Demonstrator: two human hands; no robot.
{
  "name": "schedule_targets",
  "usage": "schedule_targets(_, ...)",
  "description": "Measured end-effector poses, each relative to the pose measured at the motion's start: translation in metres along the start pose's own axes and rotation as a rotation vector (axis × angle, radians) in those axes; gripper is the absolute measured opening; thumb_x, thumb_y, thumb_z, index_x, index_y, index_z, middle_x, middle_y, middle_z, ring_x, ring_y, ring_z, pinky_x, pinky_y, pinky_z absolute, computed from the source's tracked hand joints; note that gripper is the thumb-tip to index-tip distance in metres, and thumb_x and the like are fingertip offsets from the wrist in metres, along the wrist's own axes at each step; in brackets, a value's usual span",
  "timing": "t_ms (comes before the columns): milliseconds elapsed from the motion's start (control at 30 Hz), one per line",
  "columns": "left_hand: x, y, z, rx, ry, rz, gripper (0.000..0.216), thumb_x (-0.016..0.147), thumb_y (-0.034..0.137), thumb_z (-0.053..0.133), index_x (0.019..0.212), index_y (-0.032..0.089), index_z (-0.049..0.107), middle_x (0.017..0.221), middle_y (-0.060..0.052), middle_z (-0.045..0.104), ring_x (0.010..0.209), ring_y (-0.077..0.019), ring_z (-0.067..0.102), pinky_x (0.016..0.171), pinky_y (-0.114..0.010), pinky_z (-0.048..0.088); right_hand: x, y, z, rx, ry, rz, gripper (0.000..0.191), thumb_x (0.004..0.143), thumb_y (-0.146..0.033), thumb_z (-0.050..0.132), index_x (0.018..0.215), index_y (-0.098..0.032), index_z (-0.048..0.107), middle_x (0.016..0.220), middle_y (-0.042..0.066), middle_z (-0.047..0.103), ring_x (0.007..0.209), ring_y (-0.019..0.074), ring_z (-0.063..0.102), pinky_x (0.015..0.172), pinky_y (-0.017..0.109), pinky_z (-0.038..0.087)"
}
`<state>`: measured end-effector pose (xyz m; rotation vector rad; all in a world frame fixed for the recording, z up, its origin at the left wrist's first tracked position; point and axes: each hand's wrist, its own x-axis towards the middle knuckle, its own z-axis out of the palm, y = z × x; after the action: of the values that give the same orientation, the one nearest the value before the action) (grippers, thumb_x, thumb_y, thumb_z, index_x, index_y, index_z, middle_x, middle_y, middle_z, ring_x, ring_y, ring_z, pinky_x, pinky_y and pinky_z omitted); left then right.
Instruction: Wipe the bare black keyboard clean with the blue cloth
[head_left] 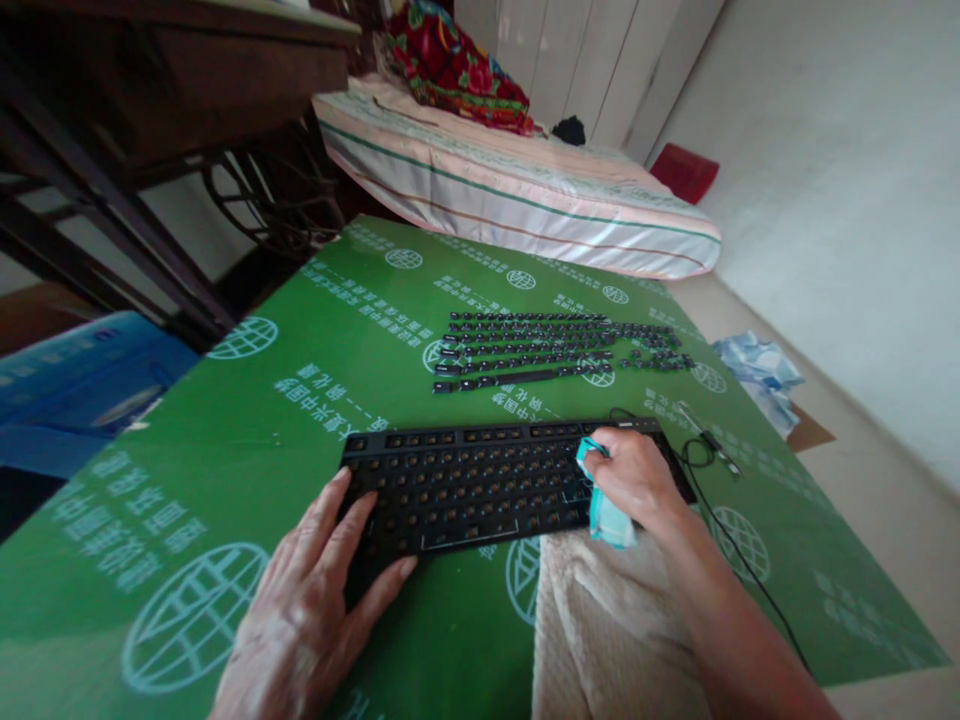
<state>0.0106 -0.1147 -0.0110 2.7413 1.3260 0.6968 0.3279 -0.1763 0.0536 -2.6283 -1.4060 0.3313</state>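
Note:
A black keyboard (465,490) with its keycaps off lies on the green table, its switches bare. My left hand (307,590) rests on its left end, fingers spread, holding nothing. Over the right part of the keyboard, my right hand (637,475) pinches a teal and white cloth (611,520) against the switches; part of the cloth is hidden inside the fist. Behind the keyboard, the loose black keycaps (525,345) are laid out in rows, much like their keyboard order. A beige towel (600,630) lies in front, under my right forearm.
The green board tabletop (187,500) carries white printing. A thin tool (709,440) and the black cable (750,580) lie right of the keyboard. A striped mattress (525,200) stands beyond the table, a blue box (97,370) at left, crumpled packaging (761,370) on the floor at right.

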Motion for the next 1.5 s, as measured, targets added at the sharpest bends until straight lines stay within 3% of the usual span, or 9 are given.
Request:
schedule_targets(567,-0.001,0.0,0.002,0.0,0.008,0.008,0.067,0.084,0.059,0.043,0.135,0.016,0.039,0.149,-0.016,0.034,0.128,-0.0349,0.045,0.101,-0.051,0.045,0.008,-0.004,-0.001,-0.1,-0.047,-0.041,0.016,0.073,-0.026,0.046,0.058,-0.021,0.05,0.056,0.001,0.056,0.056,0.0135,0.046,0.054,0.026,0.024)
schedule_targets(767,-0.001,0.0,0.001,0.015,0.01,0.013,0.068,0.084,0.061,0.042,0.134,0.015,0.04,0.149,-0.016,0.033,0.128,-0.0348,0.044,0.1,-0.05,0.045,0.008,-0.002,-0.003,-0.089,-0.002,-0.038,0.018,0.076,-0.026,0.045,0.059,-0.021,0.051,0.059,0.001,0.058,0.057,0.0136,0.049,0.055,0.025,0.025)
schedule_targets(1033,-0.001,0.0,0.001,0.023,0.02,0.015,0.069,0.084,0.063,0.041,0.133,0.014,0.042,0.149,-0.016,0.033,0.128,-0.0339,0.044,0.101,-0.048,0.044,0.005,-0.003,0.0,-0.121,0.026,-0.037,0.019,0.078,-0.026,0.045,0.063,-0.022,0.056,0.063,0.002,0.063,0.061,0.0143,0.053,0.056,0.026,0.026)
schedule_targets(1500,-0.002,0.002,-0.003,0.0,0.002,-0.008,0.066,0.083,0.059,0.048,0.133,0.017,0.042,0.149,-0.016,0.034,0.129,-0.0336,0.044,0.1,-0.048,0.046,0.002,-0.018,0.002,-0.191,-0.055,-0.06,0.02,0.08,-0.026,0.046,0.074,-0.023,0.065,0.073,0.005,0.071,0.071,0.0191,0.064,0.056,0.027,0.029)
